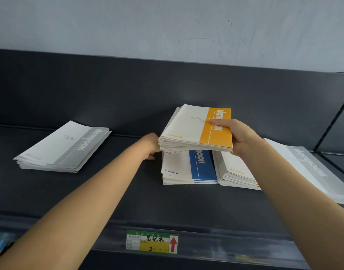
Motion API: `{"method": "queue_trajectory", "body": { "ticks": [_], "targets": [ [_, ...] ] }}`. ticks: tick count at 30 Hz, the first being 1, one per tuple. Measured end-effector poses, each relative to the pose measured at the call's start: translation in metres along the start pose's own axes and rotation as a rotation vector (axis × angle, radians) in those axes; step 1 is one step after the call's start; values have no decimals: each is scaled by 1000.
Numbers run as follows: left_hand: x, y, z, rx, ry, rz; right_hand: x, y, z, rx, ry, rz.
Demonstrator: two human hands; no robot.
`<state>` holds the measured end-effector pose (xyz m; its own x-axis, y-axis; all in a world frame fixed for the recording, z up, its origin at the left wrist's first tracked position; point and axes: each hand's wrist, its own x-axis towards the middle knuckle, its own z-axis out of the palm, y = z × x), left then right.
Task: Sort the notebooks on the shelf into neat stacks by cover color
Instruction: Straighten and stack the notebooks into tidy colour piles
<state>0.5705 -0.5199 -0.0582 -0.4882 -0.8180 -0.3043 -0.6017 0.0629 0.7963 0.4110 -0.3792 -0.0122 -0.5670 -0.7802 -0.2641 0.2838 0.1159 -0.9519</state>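
Observation:
A bundle of orange-banded notebooks [188, 129] hangs above the shelf, held between both hands. My right hand [239, 137] grips its right edge, thumb on the orange band. My left hand [150, 146] is at the bundle's left edge, its fingers hidden behind the notebooks. Directly below lies a stack topped by a blue-banded notebook [201, 166]. To its right sits another orange-marked stack [235, 172], partly covered by my right forearm. A grey-banded stack [64, 149] lies askew at the left. Another grey-banded stack [313, 170] lies at the far right.
The dark grey shelf [118, 182] has a back panel and a clear front rail carrying a green-yellow price label [152, 241] with a red arrow. A pale wall rises behind. A shelf divider [331, 121] stands at the right.

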Motion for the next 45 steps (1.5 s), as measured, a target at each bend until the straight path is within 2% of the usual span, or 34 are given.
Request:
{"method": "queue_trajectory", "body": {
  "ticks": [3, 6, 12, 15, 17, 19, 23, 31, 40, 45],
  "targets": [
    [-6, 10, 13, 257, -128, 65, 0, -1, -1, 24, 30, -4],
    [-5, 14, 19, 273, -177, 70, -1, -2, -2, 39, 36, -10],
    [-3, 9, 20, 27, -160, 81, 0, 1, 0, 39, 50, -3],
    [3, 1, 14, -189, -186, 97, 2, 3, 2, 27, 39, 6],
    [10, -9, 2, -275, -129, 85, 3, 3, 4, 16, 29, 11],
    [14, -21, -18, -240, -54, 87, 6, 3, 7, -9, 24, 21],
    [13, -45, -67, -90, 39, 56, 16, 7, 16, -155, 8, 68],
    [16, -67, -113, 13, 17, -59, 28, 13, 27, -586, 30, 105],
    [18, -71, -108, -86, 18, -60, 29, 30, 46, -930, 52, 59],
    [22, -74, -99, 93, 94, -32, 28, 39, 48, -966, 64, 31]
  ]
}}
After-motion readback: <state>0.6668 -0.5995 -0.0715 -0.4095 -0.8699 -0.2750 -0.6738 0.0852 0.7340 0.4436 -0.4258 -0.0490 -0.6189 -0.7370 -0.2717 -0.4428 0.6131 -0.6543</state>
